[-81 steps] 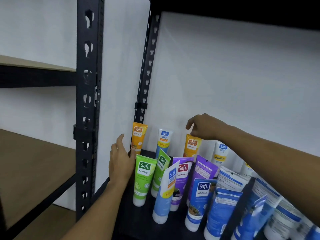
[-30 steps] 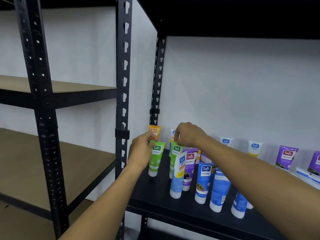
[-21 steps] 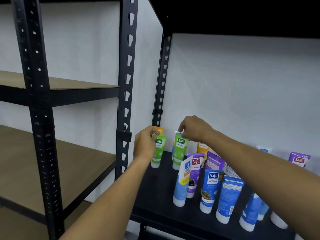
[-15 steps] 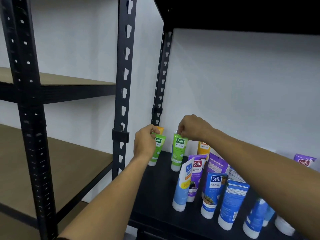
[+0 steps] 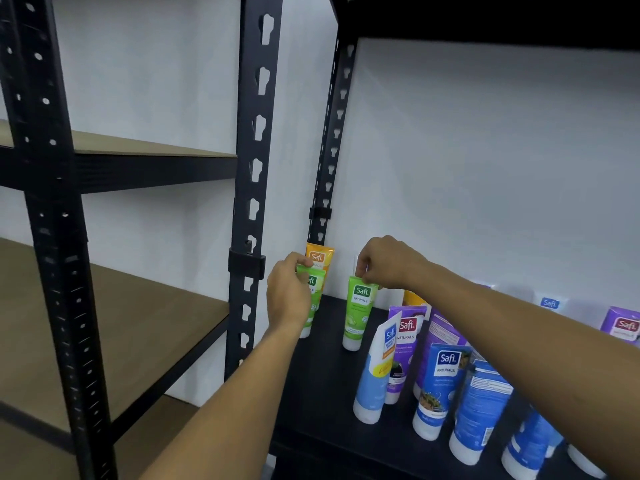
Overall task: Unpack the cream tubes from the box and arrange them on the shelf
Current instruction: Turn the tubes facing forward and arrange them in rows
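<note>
Several Safi cream tubes stand cap-down on a black shelf (image 5: 322,393). My left hand (image 5: 289,294) pinches the top of a green tube (image 5: 313,299) near the shelf's left edge, in front of an orange tube (image 5: 320,259) at the back wall. My right hand (image 5: 388,263) pinches the top seal of a second green tube (image 5: 358,311), which stands upright a little to the right. Purple (image 5: 403,344) and blue tubes (image 5: 438,386) stand nearer me on the right. The box is not in view.
Black perforated uprights (image 5: 251,209) frame the shelf's left side. To the left, a second rack has brown shelf boards (image 5: 145,306). More tubes (image 5: 623,323) line the white back wall at the right. A dark shelf overhangs above.
Both hands took the two green tubes by their tops and shifted them back toward the wall. The camera moved closer and a little left.
</note>
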`<state>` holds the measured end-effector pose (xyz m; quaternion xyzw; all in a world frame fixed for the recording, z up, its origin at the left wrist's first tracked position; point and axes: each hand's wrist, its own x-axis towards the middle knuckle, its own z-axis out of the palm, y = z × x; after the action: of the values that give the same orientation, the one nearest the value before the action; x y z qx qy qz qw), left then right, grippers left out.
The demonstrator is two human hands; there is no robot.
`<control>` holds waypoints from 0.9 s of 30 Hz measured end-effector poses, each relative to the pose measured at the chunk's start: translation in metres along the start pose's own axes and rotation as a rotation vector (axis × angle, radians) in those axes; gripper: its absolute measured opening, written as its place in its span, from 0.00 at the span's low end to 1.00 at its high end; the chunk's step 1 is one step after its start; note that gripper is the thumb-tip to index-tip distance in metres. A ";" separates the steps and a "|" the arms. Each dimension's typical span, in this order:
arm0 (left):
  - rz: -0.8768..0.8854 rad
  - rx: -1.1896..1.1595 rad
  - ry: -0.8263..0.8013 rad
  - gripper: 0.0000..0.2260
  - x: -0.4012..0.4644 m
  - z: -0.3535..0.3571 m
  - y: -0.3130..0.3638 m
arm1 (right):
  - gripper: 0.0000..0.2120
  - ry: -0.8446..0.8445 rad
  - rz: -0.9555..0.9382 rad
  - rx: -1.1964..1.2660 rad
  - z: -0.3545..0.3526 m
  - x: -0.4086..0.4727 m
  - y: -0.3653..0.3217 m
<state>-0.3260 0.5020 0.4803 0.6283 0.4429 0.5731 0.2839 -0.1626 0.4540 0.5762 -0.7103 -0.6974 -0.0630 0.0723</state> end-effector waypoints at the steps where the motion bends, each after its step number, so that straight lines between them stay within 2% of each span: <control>1: 0.016 0.009 0.001 0.10 -0.003 0.000 -0.003 | 0.06 0.000 0.000 -0.001 0.000 0.000 0.000; 3: 0.060 0.034 -0.010 0.14 -0.012 0.001 -0.010 | 0.05 -0.009 0.004 -0.002 0.000 -0.001 0.000; 8: 0.117 0.075 -0.058 0.34 -0.035 0.005 -0.037 | 0.05 -0.043 0.008 -0.005 0.000 -0.002 0.000; 11: 0.140 0.106 -0.093 0.40 -0.042 0.008 -0.049 | 0.05 -0.046 0.006 -0.018 0.002 -0.002 -0.001; 15: 0.213 0.113 -0.088 0.39 -0.041 0.013 -0.051 | 0.07 -0.037 0.000 -0.041 0.004 -0.001 -0.002; 20: 0.123 0.103 -0.076 0.32 -0.035 0.013 -0.055 | 0.07 -0.034 0.000 -0.050 0.003 -0.001 -0.003; 27: 0.088 0.138 -0.080 0.29 -0.034 0.017 -0.058 | 0.07 -0.033 -0.012 -0.066 0.003 -0.003 -0.003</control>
<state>-0.3217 0.5007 0.4111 0.6876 0.4416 0.5276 0.2319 -0.1661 0.4513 0.5731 -0.7091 -0.7001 -0.0749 0.0370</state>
